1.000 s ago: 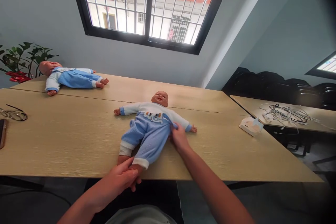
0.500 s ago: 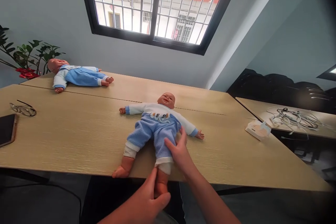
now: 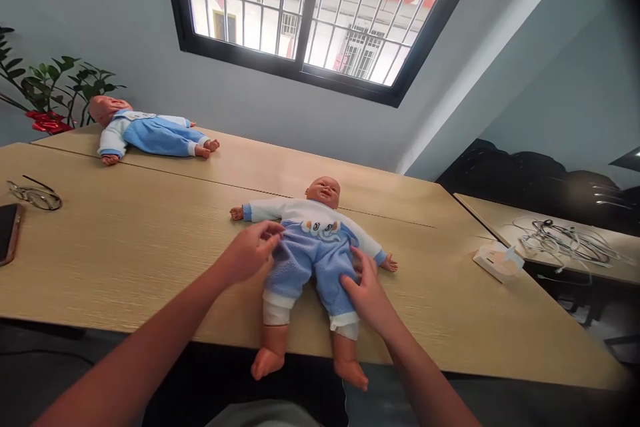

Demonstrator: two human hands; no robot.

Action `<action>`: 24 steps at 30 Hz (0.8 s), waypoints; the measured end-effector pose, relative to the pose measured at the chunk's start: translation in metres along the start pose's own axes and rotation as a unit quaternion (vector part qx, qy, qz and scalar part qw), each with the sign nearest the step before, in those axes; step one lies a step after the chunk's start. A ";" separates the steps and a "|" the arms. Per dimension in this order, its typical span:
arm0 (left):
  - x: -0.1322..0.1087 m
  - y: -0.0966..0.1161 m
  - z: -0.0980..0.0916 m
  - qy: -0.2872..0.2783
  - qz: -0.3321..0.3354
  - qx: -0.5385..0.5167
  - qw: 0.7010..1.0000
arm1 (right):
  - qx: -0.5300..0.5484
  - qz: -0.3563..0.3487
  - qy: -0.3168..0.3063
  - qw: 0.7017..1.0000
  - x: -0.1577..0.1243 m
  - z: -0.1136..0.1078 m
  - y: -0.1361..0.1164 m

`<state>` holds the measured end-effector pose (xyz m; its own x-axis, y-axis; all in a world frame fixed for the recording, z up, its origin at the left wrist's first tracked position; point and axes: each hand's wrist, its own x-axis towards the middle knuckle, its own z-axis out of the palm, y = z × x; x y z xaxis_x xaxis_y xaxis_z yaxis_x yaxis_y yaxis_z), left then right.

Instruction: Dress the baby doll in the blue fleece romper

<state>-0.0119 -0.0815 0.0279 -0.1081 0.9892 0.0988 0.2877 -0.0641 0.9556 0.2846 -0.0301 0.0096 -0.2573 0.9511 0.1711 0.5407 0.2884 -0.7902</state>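
A baby doll in a white top and blue trousers lies on its back on the wooden table, arms spread, its feet over the front edge. White cloth shows below both trouser cuffs. My left hand pinches the blue cloth at the doll's waist, on the left side of the picture. On the other side, my right hand rests against the hip and thigh, fingers apart, with the thumb on the trouser leg.
A second doll in similar clothes lies at the back left. Glasses and a phone are at the far left. A small white box sits at the right, near cables on another table.
My left hand has moved from the doll's lower leg up to its waist. My right hand remains by the hip. The doll's legs have shifted right, and the view has moved slightly.
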 end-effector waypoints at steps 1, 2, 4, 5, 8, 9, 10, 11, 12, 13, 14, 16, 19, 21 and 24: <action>0.020 -0.012 -0.005 0.022 0.025 0.031 0.999 | -0.047 -0.041 0.023 0.998 0.005 0.000 -0.008; 0.039 -0.023 -0.009 0.021 0.039 0.051 0.998 | -0.089 -0.089 0.039 0.991 0.013 0.002 -0.019; 0.069 -0.038 -0.014 -0.040 0.052 0.078 0.995 | -0.151 -0.171 0.033 0.973 0.036 0.007 -0.043; 0.080 -0.043 -0.014 -0.082 0.054 0.084 0.992 | -0.172 -0.193 0.007 0.966 0.050 0.011 -0.055; 0.098 -0.051 -0.013 -0.157 0.056 0.072 0.983 | -0.248 -0.193 -0.089 0.945 0.088 0.024 -0.080; 0.099 -0.054 -0.011 -0.156 0.059 0.057 0.984 | -0.277 -0.193 -0.114 0.934 0.097 0.028 -0.084; 0.099 -0.056 -0.010 -0.149 0.065 0.038 0.986 | -0.303 -0.198 -0.133 0.923 0.102 0.031 -0.084; 0.098 -0.059 -0.009 -0.141 0.073 0.019 0.987 | -0.321 -0.208 -0.142 0.913 0.103 0.033 -0.084; 0.097 -0.062 -0.007 -0.135 0.081 0.002 0.988 | -0.331 -0.220 -0.140 0.907 0.102 0.035 -0.082; 0.095 -0.065 -0.006 -0.131 0.087 -0.007 0.988 | -0.335 -0.231 -0.130 0.904 0.097 0.036 -0.079; 0.093 -0.067 -0.005 -0.127 0.091 -0.010 0.988 | -0.338 -0.241 -0.114 0.903 0.090 0.037 -0.076; 0.091 -0.069 -0.004 -0.119 0.096 -0.001 0.988 | -0.344 -0.265 -0.082 0.897 0.074 0.036 -0.073; 0.089 -0.066 -0.005 -0.130 0.118 0.026 0.984 | -0.334 -0.290 -0.074 0.894 0.054 0.033 -0.075; 0.088 -0.062 -0.007 -0.141 0.141 0.040 0.979 | -0.316 -0.282 -0.085 0.902 0.049 0.029 -0.079; 0.085 -0.055 -0.010 -0.132 0.142 0.020 0.981 | -0.314 -0.229 -0.088 0.917 0.054 0.022 -0.083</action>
<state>-0.0463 0.0053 -0.0140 0.2304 0.9324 0.2783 0.3080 -0.3412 0.8881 0.2082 -0.0052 0.0716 -0.6679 0.6972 0.2603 0.6838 0.7130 -0.1552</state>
